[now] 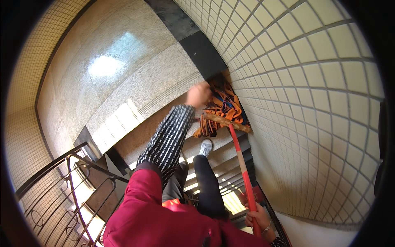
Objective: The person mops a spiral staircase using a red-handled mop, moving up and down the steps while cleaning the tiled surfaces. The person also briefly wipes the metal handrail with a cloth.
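A mop head of orange, black and blue cloth strips (228,105) is pressed into the corner of a stair step against the tiled wall. Its wooden crossbar (226,122) joins a red and pale banded handle (243,163) that slopes down towards me. My right hand (257,216) grips the lower part of this handle. My left hand (199,94), blurred, is at the left edge of the cloth strips; whether its fingers hold any of them cannot be told.
Stone stairs (230,148) descend beneath me, where my shoe (205,147) stands. A landing (123,61) spreads above. Yellowish wall tiles (302,86) rise on the right, with black edging (202,55) along their base. A metal railing (71,185) is at the lower left.
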`<state>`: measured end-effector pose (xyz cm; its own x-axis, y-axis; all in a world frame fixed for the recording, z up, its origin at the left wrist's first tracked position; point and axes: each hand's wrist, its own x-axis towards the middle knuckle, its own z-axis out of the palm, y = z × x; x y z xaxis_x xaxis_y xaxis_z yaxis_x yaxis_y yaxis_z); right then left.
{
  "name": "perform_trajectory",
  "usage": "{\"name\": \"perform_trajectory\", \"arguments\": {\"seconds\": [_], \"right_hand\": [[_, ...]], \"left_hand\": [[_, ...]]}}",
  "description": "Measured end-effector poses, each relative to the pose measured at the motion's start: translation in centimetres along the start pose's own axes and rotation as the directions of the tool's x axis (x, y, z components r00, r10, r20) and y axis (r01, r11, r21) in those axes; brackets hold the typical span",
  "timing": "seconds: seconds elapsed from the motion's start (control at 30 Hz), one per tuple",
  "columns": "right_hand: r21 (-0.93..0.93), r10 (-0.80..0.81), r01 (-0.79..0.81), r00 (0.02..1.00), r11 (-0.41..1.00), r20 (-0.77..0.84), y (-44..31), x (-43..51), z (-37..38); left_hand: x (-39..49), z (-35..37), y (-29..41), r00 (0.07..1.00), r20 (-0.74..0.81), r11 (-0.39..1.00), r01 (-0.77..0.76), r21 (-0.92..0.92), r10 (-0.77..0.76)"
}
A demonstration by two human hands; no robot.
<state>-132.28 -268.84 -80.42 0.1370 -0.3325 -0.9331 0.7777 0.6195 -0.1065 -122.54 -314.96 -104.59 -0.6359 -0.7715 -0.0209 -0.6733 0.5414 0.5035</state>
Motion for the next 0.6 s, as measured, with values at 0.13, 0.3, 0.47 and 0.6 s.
{"name": "perform_trajectory", "arguments": {"seconds": [0.13, 0.3, 0.47, 0.6], "right_hand": [[0.041, 0.118, -0.12, 0.991, 0.992, 0.058, -2.9, 3.4, -0.6], [-0.131, 0.061, -0.057, 0.998, 0.99, 0.029, -5.2, 6.4, -1.0], [-0.12, 0.073, -0.068, 0.996, 0.99, 0.041, -7.8, 8.1, -1.3], [-0.014, 0.159, -0.159, 0.982, 0.987, 0.106, -8.5, 6.2, -1.3]], "left_hand": [[9.7, -0.6, -8.2, 0.948, -0.312, 0.997, -0.045, 0.069, 0.064], [16.1, 2.9, -12.1, 0.906, -0.42, 0.997, -0.036, 0.068, 0.061], [18.8, 2.8, -13.2, 0.868, -0.496, 1.0, -0.014, 0.011, 0.018], [11.2, 0.8, -9.0, 0.89, -0.378, 0.957, 0.173, -0.234, -0.254]]}}
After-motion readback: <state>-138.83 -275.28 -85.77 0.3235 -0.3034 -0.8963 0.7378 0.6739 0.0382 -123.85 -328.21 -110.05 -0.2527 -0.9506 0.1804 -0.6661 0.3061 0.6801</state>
